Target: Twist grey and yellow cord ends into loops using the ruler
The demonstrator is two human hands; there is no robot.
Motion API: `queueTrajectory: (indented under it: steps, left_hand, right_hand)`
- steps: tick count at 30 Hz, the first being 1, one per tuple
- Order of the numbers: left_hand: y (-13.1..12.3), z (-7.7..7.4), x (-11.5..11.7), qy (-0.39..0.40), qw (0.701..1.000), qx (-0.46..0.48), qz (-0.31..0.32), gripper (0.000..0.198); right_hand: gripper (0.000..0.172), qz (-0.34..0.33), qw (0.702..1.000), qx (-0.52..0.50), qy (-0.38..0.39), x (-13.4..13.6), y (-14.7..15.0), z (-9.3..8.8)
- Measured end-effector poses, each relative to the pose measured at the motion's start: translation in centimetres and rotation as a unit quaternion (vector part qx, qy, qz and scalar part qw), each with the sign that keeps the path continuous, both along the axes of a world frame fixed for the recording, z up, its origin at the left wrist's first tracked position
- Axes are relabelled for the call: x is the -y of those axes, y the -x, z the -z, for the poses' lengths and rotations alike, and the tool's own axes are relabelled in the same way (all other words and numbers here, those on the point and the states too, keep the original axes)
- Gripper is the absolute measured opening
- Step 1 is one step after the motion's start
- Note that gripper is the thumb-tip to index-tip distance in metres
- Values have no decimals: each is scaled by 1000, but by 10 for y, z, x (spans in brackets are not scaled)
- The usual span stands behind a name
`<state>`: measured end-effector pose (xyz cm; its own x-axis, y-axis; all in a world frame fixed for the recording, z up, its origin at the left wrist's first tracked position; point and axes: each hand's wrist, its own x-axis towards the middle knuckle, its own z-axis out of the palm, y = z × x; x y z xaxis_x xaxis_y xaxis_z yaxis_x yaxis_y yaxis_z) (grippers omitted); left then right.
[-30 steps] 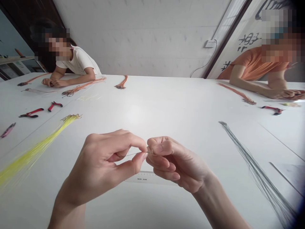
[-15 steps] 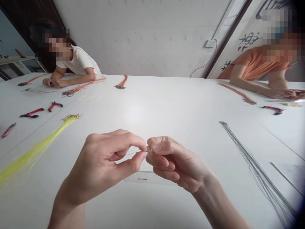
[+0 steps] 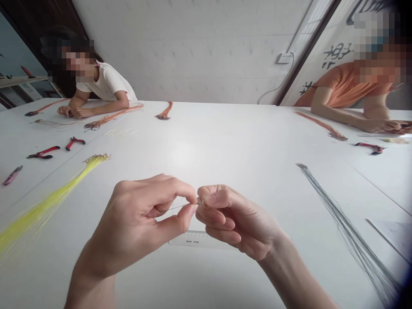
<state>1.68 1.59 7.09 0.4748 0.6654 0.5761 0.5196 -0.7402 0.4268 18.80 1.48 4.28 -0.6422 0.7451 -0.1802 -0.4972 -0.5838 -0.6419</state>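
Above the middle of the table, my left hand pinches a thin greyish line between thumb and forefinger. Fingertip to fingertip with it, my right hand is closed, thumb against forefinger, on the other end of the same line. A tiny dark piece shows between the two pinches, too small to make out. Behind my hands a clear ruler lies flat, partly covered by them. A bundle of yellow lines with small gold-coloured ends rests at the left, and a bundle of grey-green lines at the right.
On the white table's left lie red-handled pliers, smaller red pliers and a pink tool. Orange bundles lie along the far side. More red pliers are at right. Two people lean on the far edge.
Both hands keep their pinch on the line. My right hand has shifted very slightly left, closer to the left fingertips; little else differs.
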Motion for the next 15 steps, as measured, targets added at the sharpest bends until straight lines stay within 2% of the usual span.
queueTrajectory:
  steps: [15]
  left_hand:
    - [-1, -1, 1, -4, 1000, -5, -7, 15]
  right_hand:
    - [27, 3, 1000, -3, 2, 0, 1, 0]
